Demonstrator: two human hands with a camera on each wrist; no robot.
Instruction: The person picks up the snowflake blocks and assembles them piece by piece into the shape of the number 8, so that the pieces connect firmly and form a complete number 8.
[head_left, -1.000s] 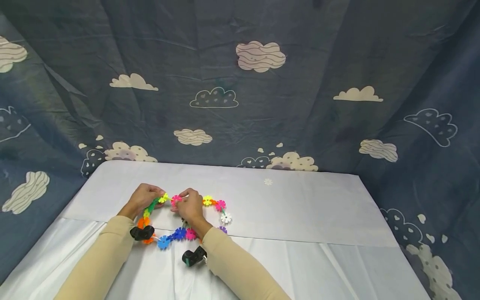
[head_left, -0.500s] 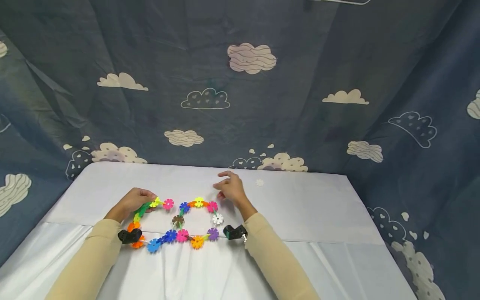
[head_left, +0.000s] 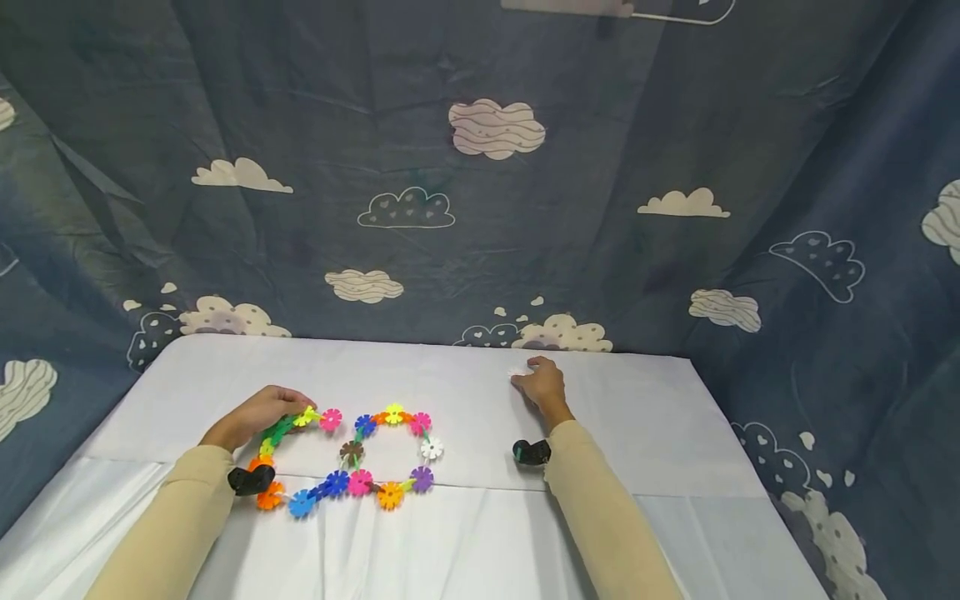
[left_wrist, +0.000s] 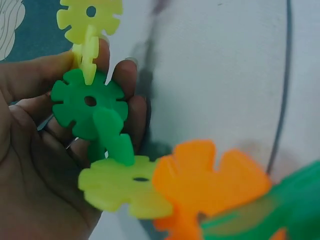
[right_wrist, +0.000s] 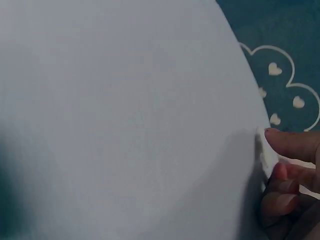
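Observation:
A chain of colourful slotted flower discs lies on the white cloth. Its right part forms a ring, with a white disc [head_left: 431, 449] on the right side and a brown disc [head_left: 351, 452] on the left. My left hand [head_left: 258, 414] pinches a yellow disc [left_wrist: 86, 54] near the chain's upper left end, with green discs [left_wrist: 90, 102] lying against its fingers. Beyond that grip, a pink disc [head_left: 331, 419] ends this arm, apart from the blue disc [head_left: 365, 426] on the ring. Toward the back, my right hand [head_left: 543, 387] pinches a loose white flower disc [right_wrist: 268, 156] between thumb and fingers.
The white-covered table [head_left: 630, 425] reaches back to a dark curtain [head_left: 585, 250] printed with clouds. A cloth seam [head_left: 487, 487] runs across it in front of the ring. A black wrist camera [head_left: 251, 480] on the left arm overlaps orange discs in the head view.
My right hand has let go of the chain near the pink disc, moved right and back, and taken hold of the loose white disc. My left hand keeps its grip on the chain.

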